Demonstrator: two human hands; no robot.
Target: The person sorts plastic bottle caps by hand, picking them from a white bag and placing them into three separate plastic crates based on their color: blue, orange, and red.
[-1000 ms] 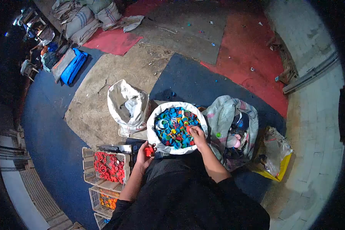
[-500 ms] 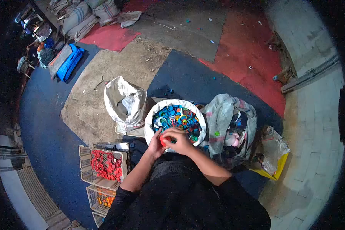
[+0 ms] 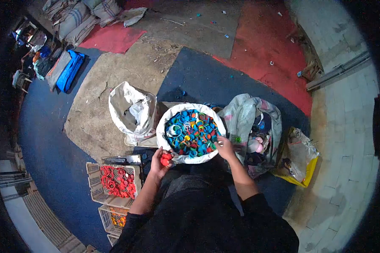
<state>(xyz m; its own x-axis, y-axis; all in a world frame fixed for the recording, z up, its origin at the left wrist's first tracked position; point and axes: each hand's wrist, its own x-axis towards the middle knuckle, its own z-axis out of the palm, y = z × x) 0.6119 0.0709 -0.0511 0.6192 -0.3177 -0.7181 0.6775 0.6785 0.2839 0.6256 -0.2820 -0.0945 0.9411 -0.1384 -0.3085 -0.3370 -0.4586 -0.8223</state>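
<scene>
1. The floor [image 3: 114, 109] spreads in patched mats; ahead of us it lies open, while close by it is crowded with bags.
2. The white sack [image 3: 161, 139] stands just before us; its rolled rim touches the slack sack [image 3: 131, 111] on the left and the grey cloth bag [image 3: 249, 122] on the right; sideways room is tight, and only the mouth and our near side are free.
3. The crate [image 3: 92, 170], low on our left, holds a layer of red lids [image 3: 116, 182]; a second crate [image 3: 109, 219] below holds a few orange ones; that much we judge done.
4. The mixed caps [image 3: 192, 133] fill the white sack nearly to its rim; we judge most is left.
5. Our left hand [image 3: 159, 163] is clenched around red caps [image 3: 166, 159] at the sack's near rim, between sack and crate; nothing stands between.
6. Our right hand [image 3: 224, 147] is at the sack's right rim, fingers curled; we cannot tell whether it grips anything.
</scene>
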